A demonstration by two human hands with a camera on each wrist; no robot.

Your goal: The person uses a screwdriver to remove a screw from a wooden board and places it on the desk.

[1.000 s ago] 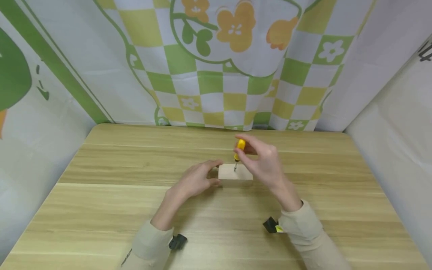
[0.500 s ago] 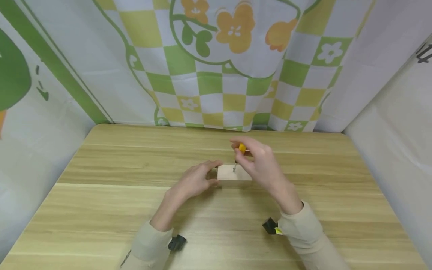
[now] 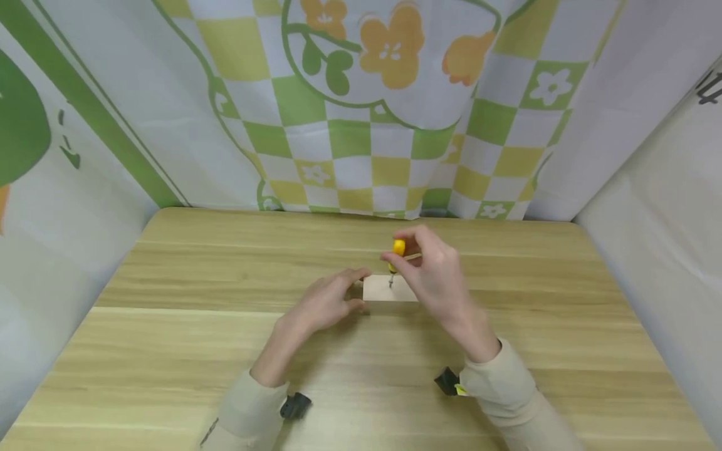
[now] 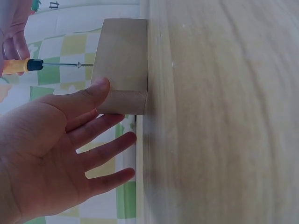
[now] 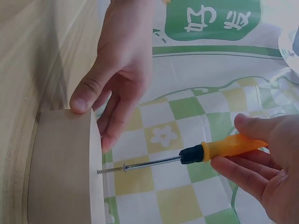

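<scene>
A pale wooden block (image 3: 376, 289) lies on the table, and a screw (image 5: 111, 171) stands upright in its top face with much of its thread showing. My left hand (image 3: 321, 302) pinches the block's left end between thumb and fingers; in the left wrist view its other fingers spread loosely. My right hand (image 3: 442, 275) holds a yellow-handled screwdriver (image 5: 224, 148) by the handle, between thumb and fingers. The screwdriver's tip meets the screw head. In the head view the right hand hides the block's right end.
The wood-grain table (image 3: 197, 357) spreads around the block. A checked, flowered curtain (image 3: 350, 138) hangs behind its far edge. Black wrist cameras (image 3: 296, 406) sit at both beige cuffs.
My right hand's fingers have shifted round the screwdriver handle, closing over it and then loosening, so more yellow shows now. The left hand and block have barely moved.
</scene>
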